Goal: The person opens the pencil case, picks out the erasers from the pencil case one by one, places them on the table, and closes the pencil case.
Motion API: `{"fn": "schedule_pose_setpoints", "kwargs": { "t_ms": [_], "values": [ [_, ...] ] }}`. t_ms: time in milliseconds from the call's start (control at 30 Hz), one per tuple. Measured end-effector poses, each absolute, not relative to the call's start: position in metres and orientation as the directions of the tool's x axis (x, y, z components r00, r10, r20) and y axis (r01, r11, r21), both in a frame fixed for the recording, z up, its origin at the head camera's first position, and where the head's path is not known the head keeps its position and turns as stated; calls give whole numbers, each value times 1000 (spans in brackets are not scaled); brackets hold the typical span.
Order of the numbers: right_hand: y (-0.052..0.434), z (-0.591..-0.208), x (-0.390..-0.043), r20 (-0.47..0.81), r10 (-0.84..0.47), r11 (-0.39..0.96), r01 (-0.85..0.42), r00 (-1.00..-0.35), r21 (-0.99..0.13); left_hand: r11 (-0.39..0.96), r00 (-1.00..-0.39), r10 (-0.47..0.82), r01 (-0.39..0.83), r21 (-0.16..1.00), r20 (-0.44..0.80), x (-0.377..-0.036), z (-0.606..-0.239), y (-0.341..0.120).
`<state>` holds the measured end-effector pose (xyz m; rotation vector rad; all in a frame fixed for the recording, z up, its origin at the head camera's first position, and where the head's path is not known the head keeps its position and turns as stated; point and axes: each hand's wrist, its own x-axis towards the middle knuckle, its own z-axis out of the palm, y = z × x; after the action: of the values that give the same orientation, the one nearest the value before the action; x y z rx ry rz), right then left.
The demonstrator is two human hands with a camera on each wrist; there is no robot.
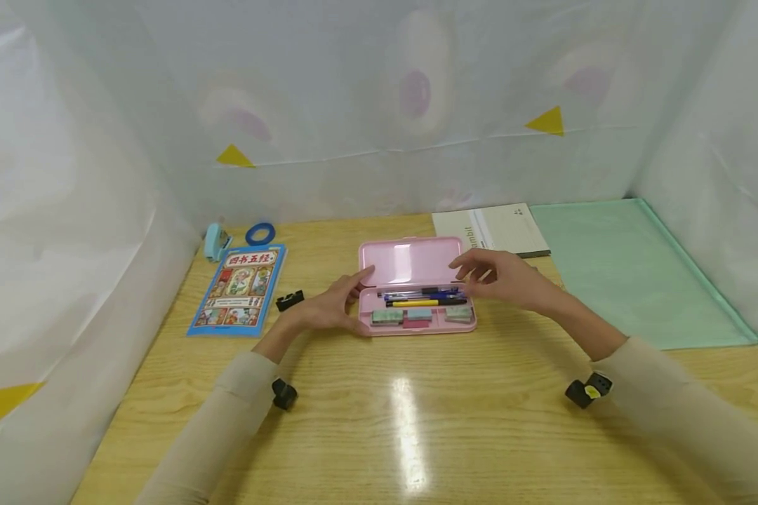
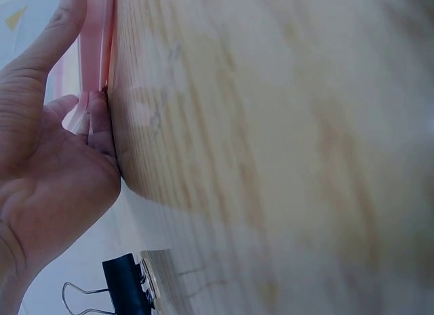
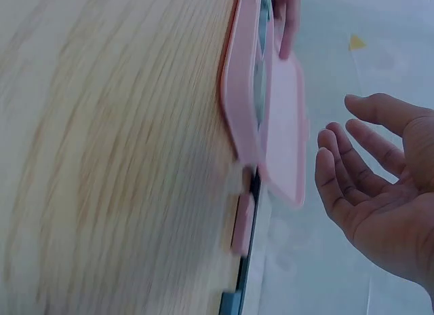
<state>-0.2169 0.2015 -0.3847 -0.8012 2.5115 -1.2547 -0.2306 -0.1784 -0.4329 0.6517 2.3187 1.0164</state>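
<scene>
Wooden desk (image 1: 417, 421), white sheeting all round. Head view: pink pencil case (image 1: 417, 291) open mid-desk, pens inside; left hand (image 1: 328, 308) clasping its left end, right hand (image 1: 502, 277) hovering relaxed over the right end, holding nothing. Left wrist view: fingers (image 2: 98, 128) pressed to the case edge, binder clip (image 2: 125, 288) nearby. Right wrist view: lid (image 3: 285, 125) half raised, fingers (image 3: 339, 186) apart from it. Risk, probably: lid dropping unsupported, pinching fingertips.
</scene>
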Motion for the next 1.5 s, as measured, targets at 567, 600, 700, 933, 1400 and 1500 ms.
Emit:
{"fn": "schedule_pose_setpoints", "kwargs": {
  "t_ms": [567,600,700,933,1400,1500],
  "values": [
    [150,-400,-206,25,-640,477,-422,-768,-771,598,-748,614,233,767,-252,-229,-431,-177],
    [152,-400,-205,18,-637,479,-414,-771,-774,597,-749,614,231,768,-251,-229,-431,-177],
    [161,-401,-206,-18,-618,504,-378,-786,-777,600,-751,611,231,766,-252,-228,-430,-177],
    [173,-403,-208,-36,-603,553,-385,-797,-739,613,-759,603,242,752,-247,-229,-429,-179],
    [174,-408,-208,-16,-615,614,-466,-788,-637,611,-751,611,246,753,-251,-231,-434,-179],
    [176,-410,-208,-2,-622,611,-484,-783,-627,616,-751,608,240,751,-259,-231,-434,-179]
  ]
}}
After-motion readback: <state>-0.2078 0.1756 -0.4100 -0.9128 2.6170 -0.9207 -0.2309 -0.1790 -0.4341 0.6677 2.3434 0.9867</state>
